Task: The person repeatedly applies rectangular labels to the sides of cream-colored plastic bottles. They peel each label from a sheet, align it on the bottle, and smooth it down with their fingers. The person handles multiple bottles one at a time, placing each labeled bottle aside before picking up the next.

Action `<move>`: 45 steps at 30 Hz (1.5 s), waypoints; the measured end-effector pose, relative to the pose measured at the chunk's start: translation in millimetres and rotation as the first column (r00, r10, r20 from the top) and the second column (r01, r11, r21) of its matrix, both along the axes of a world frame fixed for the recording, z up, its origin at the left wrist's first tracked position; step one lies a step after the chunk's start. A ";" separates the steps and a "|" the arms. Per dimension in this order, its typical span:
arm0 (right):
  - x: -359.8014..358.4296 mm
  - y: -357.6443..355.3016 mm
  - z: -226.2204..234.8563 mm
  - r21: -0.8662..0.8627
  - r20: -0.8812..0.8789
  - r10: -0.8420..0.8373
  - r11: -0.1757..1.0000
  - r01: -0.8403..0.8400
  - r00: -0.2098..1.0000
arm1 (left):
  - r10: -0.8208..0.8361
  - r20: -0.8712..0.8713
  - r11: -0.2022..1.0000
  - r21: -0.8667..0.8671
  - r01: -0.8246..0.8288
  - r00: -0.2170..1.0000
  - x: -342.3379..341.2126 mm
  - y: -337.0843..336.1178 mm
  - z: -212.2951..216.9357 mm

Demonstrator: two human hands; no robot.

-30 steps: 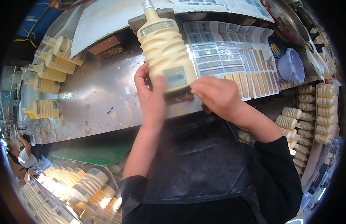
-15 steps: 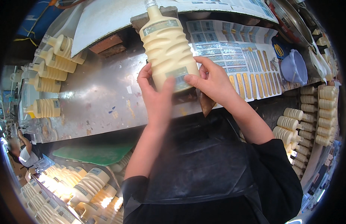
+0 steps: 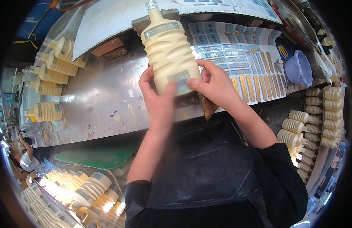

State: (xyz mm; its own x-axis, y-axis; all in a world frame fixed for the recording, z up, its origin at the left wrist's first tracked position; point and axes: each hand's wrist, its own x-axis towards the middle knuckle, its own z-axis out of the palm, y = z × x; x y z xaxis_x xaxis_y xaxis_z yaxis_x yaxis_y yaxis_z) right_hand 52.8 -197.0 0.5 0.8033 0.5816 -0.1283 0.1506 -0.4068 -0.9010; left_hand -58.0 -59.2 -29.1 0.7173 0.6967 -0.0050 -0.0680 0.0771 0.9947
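Note:
A cream-coloured bottle with wavy ridges and a clear neck lies over a grey block, its base toward me. My left hand grips the lower left side, its thumb on the label near the base; that thumb is blurred. Around the lower right corner closes my right hand, its thumb pressing the right edge of the same label. Another label sits below the bottle's shoulder. Under the right hand a brown pointed piece sticks out, mostly hidden.
Sheets of blue and gold labels lie right of the bottle, before a lavender bucket. More cream bottles line the metal table's left end. Others fill the lower left and right. Another person is far left.
The bottle and both hands have shifted very slightly leftward. Both hands keep their hold, thumbs still on the lower label.

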 end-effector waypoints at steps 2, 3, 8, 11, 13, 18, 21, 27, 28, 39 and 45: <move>-0.3 0.3 1.1 -0.012 0.007 -0.005 1.000 0.005 1.000 | -0.001 0.003 1.000 0.002 0.001 1.000 0.2 0.2 -0.3; -0.5 0.4 1.8 -0.019 0.009 -0.008 1.000 0.008 1.000 | -0.002 0.005 1.000 0.005 0.002 1.000 0.3 0.2 -0.9; -0.6 0.7 -0.5 -0.001 -0.003 -0.011 1.000 0.011 1.000 | -0.001 0.012 1.000 0.009 0.001 1.000 -0.3 0.3 -2.1; -0.5 1.2 1.1 -0.005 0.010 -0.008 1.000 0.008 1.000 | 0.000 0.018 1.000 0.018 -0.001 1.000 -0.7 1.0 -4.3; -0.4 0.0 0.9 -0.002 0.006 0.000 1.000 0.000 1.000 | -0.002 0.012 1.000 0.023 0.001 1.000 -0.9 1.5 -5.8; 2.4 -1.2 -3.7 0.011 0.032 0.036 0.999 -0.036 0.999 | -0.013 0.039 1.000 -0.012 0.014 0.999 -0.6 2.3 -3.8; 4.9 -5.6 4.1 0.172 -0.330 0.035 0.985 0.024 0.943 | -0.038 0.093 0.997 -0.060 0.043 0.995 -3.6 4.7 -6.5; 4.0 -6.3 -7.1 0.112 -0.073 0.061 0.992 -0.052 0.995 | -0.053 0.096 0.999 0.001 0.053 0.994 -5.2 4.7 -12.4; 2.5 -5.1 -5.6 0.089 -0.048 0.051 0.995 -0.046 0.998 | -0.051 0.084 0.999 0.018 0.050 0.995 -5.1 3.9 -11.5; -2.5 -2.1 2.8 0.015 -0.038 0.010 1.000 -0.010 0.999 | -0.025 0.022 1.000 0.016 0.024 0.999 -3.6 3.3 -7.2; -2.0 -2.4 5.9 0.005 -0.079 0.040 0.999 -0.039 0.996 | -0.022 0.007 1.000 0.010 0.022 1.000 -4.7 1.7 -5.1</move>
State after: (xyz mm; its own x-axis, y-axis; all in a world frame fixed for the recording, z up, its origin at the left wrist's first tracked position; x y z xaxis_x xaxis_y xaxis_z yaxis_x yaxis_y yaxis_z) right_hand 50.8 -199.4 6.4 0.7671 0.6132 -0.1885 0.0944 -0.3985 -0.9123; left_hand -62.7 -57.5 -34.2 0.7326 0.6807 0.0069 -0.0734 0.0689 0.9949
